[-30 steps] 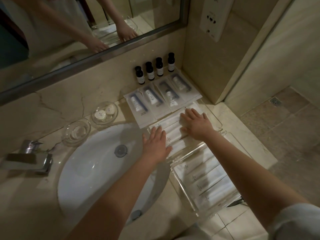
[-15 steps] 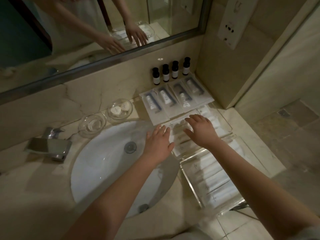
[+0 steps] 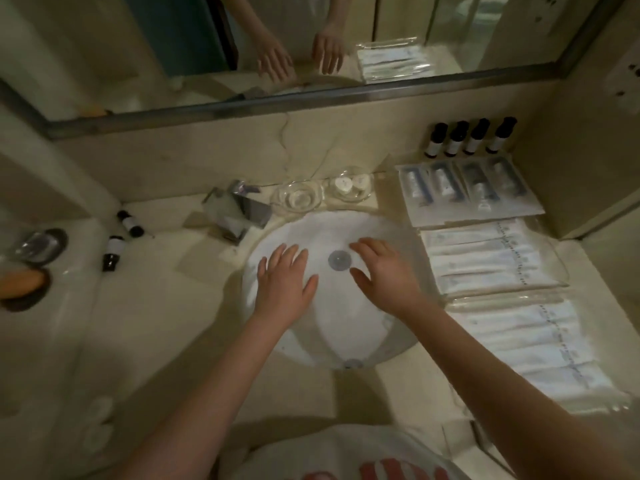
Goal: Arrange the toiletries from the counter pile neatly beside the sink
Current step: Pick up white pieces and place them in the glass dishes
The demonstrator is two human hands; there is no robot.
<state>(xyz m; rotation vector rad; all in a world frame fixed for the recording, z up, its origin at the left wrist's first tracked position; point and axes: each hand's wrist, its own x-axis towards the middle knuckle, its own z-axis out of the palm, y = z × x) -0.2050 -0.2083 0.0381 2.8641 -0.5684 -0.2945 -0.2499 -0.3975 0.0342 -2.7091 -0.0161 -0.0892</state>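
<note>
My left hand and my right hand hover over the white sink, fingers spread, holding nothing. Right of the sink, several dark bottles stand in a row by the wall. In front of them lie clear packets side by side. Below these sit two clear trays of white sachets, one nearer the wall and one nearer me. Left of the tap, two dark bottles lie on their sides on the counter.
Two glass dishes with small white items stand behind the sink beside the chrome tap. At the far left are a metal dish and an orange object. A mirror runs along the back wall.
Both hands left the white sachets and moved left over the sink basin. The view swung left, and the two lying bottles and the left counter came into sight.
</note>
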